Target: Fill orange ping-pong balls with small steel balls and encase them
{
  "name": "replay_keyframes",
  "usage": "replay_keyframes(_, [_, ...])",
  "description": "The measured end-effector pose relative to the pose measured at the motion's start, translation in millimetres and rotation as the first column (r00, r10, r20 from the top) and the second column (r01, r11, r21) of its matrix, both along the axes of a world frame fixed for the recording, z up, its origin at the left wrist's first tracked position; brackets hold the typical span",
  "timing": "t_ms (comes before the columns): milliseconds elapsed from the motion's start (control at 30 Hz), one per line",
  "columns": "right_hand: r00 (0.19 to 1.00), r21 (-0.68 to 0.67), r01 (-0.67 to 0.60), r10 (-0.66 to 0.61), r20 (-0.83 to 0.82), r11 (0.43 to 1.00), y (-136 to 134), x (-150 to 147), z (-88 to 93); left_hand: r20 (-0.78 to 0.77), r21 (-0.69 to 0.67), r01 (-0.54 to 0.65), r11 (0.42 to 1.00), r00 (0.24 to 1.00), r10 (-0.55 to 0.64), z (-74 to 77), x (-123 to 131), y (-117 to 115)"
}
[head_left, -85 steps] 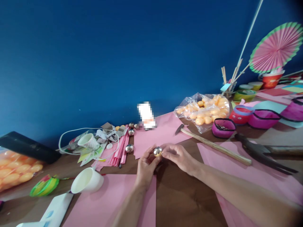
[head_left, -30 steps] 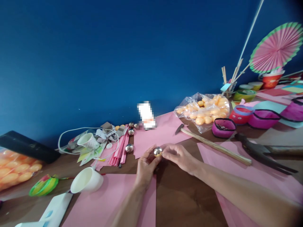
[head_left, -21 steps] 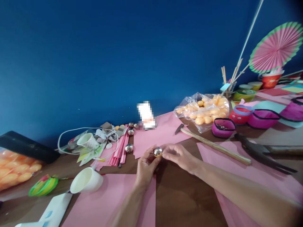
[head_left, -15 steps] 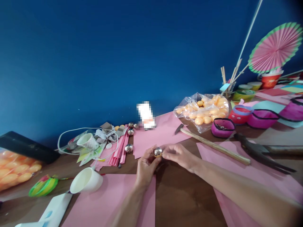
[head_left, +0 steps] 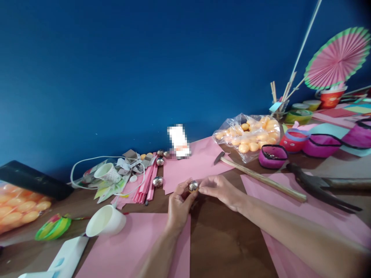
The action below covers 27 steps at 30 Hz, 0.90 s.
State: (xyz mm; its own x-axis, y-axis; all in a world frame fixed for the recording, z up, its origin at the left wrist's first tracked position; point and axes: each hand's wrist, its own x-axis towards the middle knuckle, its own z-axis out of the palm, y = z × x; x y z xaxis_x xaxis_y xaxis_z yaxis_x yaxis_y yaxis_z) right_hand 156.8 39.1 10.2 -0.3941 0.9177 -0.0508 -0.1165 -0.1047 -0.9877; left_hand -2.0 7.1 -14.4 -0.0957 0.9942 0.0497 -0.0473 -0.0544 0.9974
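My left hand (head_left: 180,202) grips a small ball (head_left: 193,186) covered in shiny silver metal studs, with a bit of gold-orange showing low on it. Pinched fingers of my right hand (head_left: 216,189) meet the ball's right side; whatever lies between those fingertips is too small to make out. Similar silver-studded balls (head_left: 158,181) sit beyond my left hand, beside folded pink paper strips (head_left: 146,181). To the right, a small purple fabric box (head_left: 273,157) contains little metal pieces. A clear bag (head_left: 251,135) of orange balls lies behind it.
A thin-handled hammer (head_left: 266,179) and a claw hammer (head_left: 319,185) lie to the right, partly on pink paper (head_left: 307,224). At left are a white cup (head_left: 106,222), a green tape roll (head_left: 53,227) and a black case (head_left: 34,179). A pink paper fan (head_left: 337,60) stands far right.
The ball has turned or shifted very slightly in my left fingers. Both hands stay in nearly the same place.
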Motion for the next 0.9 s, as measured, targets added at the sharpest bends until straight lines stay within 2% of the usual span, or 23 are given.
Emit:
replay_keyframes(567, [0.999, -0.057, -0.022, 0.019, -0.051, 0.998, 4.4, 0.1, -9.3, -0.069, 0.014, 0.004, 1.000, 0.998, -0.003, -6.3, -1.6, 1.1])
replay_keyframes(900, [1.000, -0.011, 0.016, -0.016, -0.013, 1.000, 2.8, -0.4, -8.5, -0.071, 0.006, -0.014, 1.000, 0.997, 0.015, -5.1, -1.5, 1.3])
